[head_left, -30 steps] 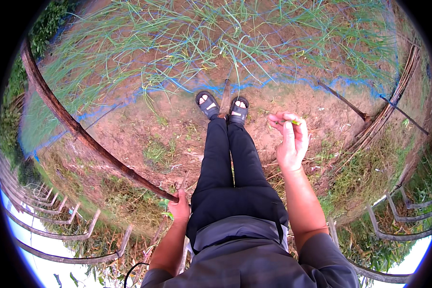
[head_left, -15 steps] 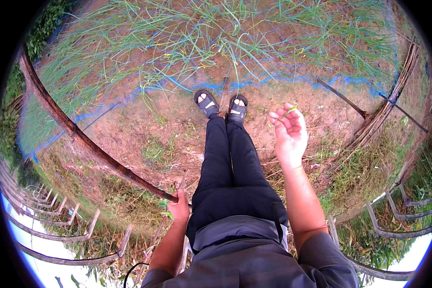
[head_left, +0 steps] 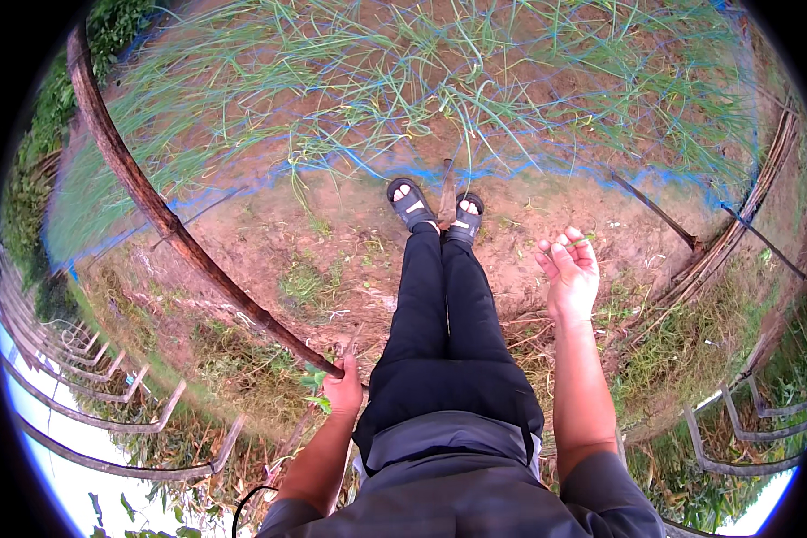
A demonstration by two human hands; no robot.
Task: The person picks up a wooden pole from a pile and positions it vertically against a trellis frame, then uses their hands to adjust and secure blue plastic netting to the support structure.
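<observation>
My left hand (head_left: 343, 391) is closed around the near end of a long brown wooden pole (head_left: 175, 235), which bows away to the far left. Small green leaves (head_left: 317, 386) show beside that hand. Held out in front on the right is my right hand (head_left: 572, 280), palm up with its fingers curled. A thin green leaf piece (head_left: 585, 240) sits at its fingertips, pinched there as far as I can see.
Blue netting (head_left: 332, 166) edges a bed of long green onion-like leaves (head_left: 475, 99) beyond my sandals (head_left: 411, 204). A narrow stake (head_left: 447, 193) stands between my feet. Bundled sticks (head_left: 735, 229) and a dark stake (head_left: 655, 209) lie right. Pale railings (head_left: 108, 468) curve behind.
The whole view has shifted, so the ground and feet sit lower and further right. My right hand sits lower in the picture, its fingers curled more. My left hand keeps hold of the pole.
</observation>
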